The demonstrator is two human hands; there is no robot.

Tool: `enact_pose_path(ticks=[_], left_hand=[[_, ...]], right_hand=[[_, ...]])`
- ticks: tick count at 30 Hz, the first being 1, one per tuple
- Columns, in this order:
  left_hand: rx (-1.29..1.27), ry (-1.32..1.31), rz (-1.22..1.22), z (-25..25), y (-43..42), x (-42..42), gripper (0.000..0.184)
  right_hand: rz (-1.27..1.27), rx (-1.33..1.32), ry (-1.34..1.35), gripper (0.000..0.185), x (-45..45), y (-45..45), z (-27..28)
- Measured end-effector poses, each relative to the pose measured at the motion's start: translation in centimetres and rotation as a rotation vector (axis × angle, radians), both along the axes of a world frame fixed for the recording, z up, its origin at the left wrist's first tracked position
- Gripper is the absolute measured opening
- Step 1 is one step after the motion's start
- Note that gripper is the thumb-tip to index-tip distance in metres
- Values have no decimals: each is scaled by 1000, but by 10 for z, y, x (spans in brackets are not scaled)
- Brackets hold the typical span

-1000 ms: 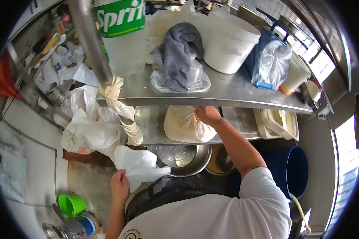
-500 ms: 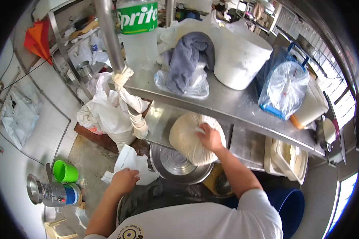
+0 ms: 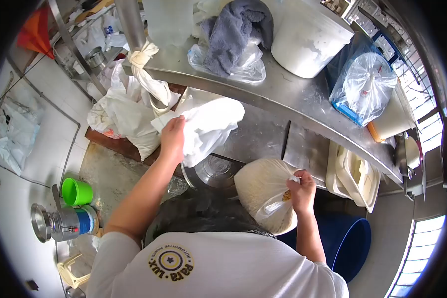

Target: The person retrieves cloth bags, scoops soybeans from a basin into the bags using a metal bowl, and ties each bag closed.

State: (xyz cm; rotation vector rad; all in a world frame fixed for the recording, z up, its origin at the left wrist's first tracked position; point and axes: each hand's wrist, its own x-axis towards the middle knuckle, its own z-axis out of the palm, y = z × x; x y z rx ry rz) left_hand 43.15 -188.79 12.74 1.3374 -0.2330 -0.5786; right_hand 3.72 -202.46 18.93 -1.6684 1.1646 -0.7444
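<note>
My right hand [image 3: 301,191] grips the gathered neck of a bulging plastic bag [image 3: 263,193] of pale, grainy contents. The bag hangs close to my body, just off the front edge of the steel lower shelf. Out ahead, my left hand [image 3: 173,139] pinches one side of a white plastic sheet or empty bag [image 3: 211,121], which billows over the lower shelf [image 3: 256,134]. Below that sheet sits a round metal basin [image 3: 213,169], partly covered by my dark apron and the filled bag.
On the upper shelf [image 3: 303,94] stand a grey towel [image 3: 238,39], a white bucket [image 3: 308,37] and a plastic-wrapped blue item [image 3: 365,87]. White trays [image 3: 355,179] lie at the right, above a blue barrel [image 3: 352,248]. A green bucket [image 3: 77,191] is on the floor at left.
The filled bag has moved from the shelf toward my body and right, held by its neck. My left hand has raised the white sheet from low by my side up over the shelf.
</note>
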Motion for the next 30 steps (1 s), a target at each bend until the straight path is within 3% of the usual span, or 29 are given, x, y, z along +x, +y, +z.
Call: enact_pose_path(ticks=[2, 4, 7, 9, 12, 14, 16, 18, 19, 21, 22, 23, 25, 27, 29, 30], left_hand=[[44, 90, -61, -10, -23, -1, 33], [-104, 465, -160, -9, -43, -6, 34], [-19, 615, -333, -48, -67, 5, 36], [21, 573, -340, -58, -71, -3, 39], [248, 209, -364, -93, -76, -3, 50], [245, 293, -325, -102, -78, -2, 51], [238, 372, -277, -95, -78, -3, 51], [366, 98, -226, -67, -71, -2, 53], [372, 103, -212, -64, -61, 2, 53], [566, -1048, -144, -62, -33, 5, 49], [436, -1139, -293, -43, -9, -7, 44], [302, -1222, -446, -20, 18, -23, 40], [303, -1205, -430, -4, 57, -35, 40], [288, -1201, -418, -11, 81, -33, 42], [449, -1090, -107, -49, 96, -25, 47], [584, -692, -301, -64, 102, -23, 53]], right_hand=[[-19, -12, 52, 11, -4, 12, 21], [-35, -38, 78, 11, -5, 16, 33], [-70, -108, 117, 11, 1, 14, 56], [-67, -103, 105, 11, 15, 10, 76], [46, -230, 66, 12, 52, 6, 97], [175, -223, 17, 13, 80, -6, 92], [305, -214, -34, 12, 112, -16, 72], [417, -253, -43, 11, 146, -26, 37], [461, -307, -29, 11, 160, -31, 11], [454, -274, 176, 13, 182, -36, -39], [499, -388, 69, 16, 193, -32, -67], [452, -199, 138, 17, 203, -18, -48], [510, -470, 100, 17, 211, -17, -58], [509, -537, 117, 20, 207, -22, -70], [503, -609, 141, 22, 206, -23, -73], [508, -646, 149, 24, 206, -23, -71]])
